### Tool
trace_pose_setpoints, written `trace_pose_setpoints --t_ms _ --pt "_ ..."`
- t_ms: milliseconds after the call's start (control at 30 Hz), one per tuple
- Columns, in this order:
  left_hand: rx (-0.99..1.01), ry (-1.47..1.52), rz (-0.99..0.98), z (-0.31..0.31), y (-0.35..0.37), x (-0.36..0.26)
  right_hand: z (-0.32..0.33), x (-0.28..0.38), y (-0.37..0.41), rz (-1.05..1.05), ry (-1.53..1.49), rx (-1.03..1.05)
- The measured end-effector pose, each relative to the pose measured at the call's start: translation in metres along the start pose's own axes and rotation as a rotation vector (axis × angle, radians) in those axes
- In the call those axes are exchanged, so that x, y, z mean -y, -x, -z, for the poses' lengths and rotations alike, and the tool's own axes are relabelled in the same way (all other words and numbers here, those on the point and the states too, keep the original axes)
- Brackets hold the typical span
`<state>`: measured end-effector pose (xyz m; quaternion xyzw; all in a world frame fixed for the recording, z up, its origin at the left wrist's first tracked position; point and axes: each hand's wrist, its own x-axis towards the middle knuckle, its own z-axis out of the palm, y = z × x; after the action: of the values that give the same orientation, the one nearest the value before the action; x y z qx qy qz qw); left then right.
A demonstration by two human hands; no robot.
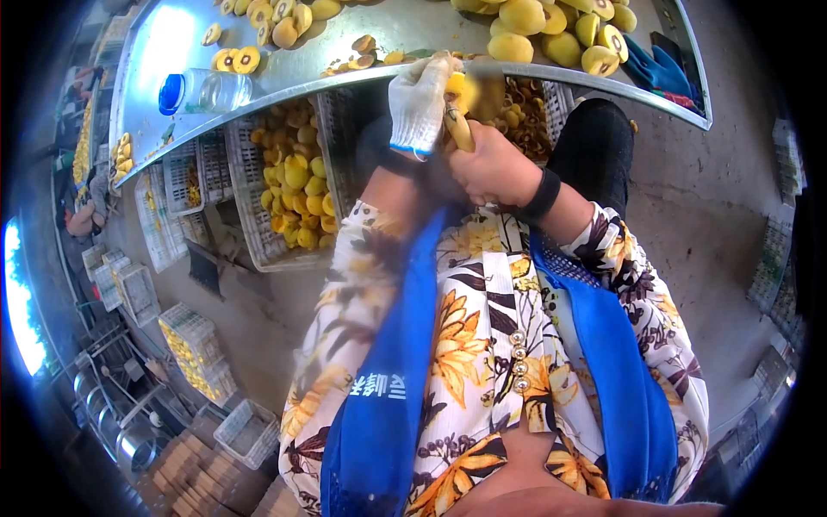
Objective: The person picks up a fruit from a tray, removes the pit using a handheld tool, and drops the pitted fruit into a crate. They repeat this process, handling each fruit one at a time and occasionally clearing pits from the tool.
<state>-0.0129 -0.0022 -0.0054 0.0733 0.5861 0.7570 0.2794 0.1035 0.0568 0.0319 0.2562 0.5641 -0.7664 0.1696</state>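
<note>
My left hand (418,103), in a white knit glove, is closed around a yellow peach (465,90) at the metal table's front edge. My bare right hand (498,165), with a black band at the wrist, grips a short tool with a yellowish handle (459,131). The tool's upper end meets the fruit; its exact shape is partly hidden by the fingers and blur. Just beyond my hands, peach pits and scraps (363,53) lie on the metal table (345,26). Halved peaches (598,60) are heaped at its right, and more halves (246,60) sit at its left.
A blue-capped bottle (207,91) lies on the table's left; a blue cloth (650,71) is at the right end. Below the table stand a crate of peach halves (297,185) and a container of pits and scraps (525,116). Stacked crates (196,349) line the left floor.
</note>
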Motion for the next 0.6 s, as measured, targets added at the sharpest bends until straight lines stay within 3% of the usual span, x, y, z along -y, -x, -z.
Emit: trace_pose_setpoints --t_ms 33,133,233,333,600 --pt "0.013 -0.031 -0.025 0.0 0.0 0.0 0.001 0.001 0.002 -0.008 -0.074 0.034" --pt "0.144 0.287 0.242 0.004 -0.001 -0.006 0.007 0.001 0.003 -0.053 -0.274 0.136" --pt "0.203 0.444 0.381 0.001 0.009 -0.023 0.009 -0.001 0.0 -0.064 -0.391 0.217" --pt "0.304 0.385 0.341 0.009 0.006 -0.017 0.007 -0.006 0.0 -0.076 -0.421 0.256" --pt "0.266 0.139 0.161 0.006 0.007 -0.021 0.017 -0.013 -0.002 -0.056 -0.402 0.354"
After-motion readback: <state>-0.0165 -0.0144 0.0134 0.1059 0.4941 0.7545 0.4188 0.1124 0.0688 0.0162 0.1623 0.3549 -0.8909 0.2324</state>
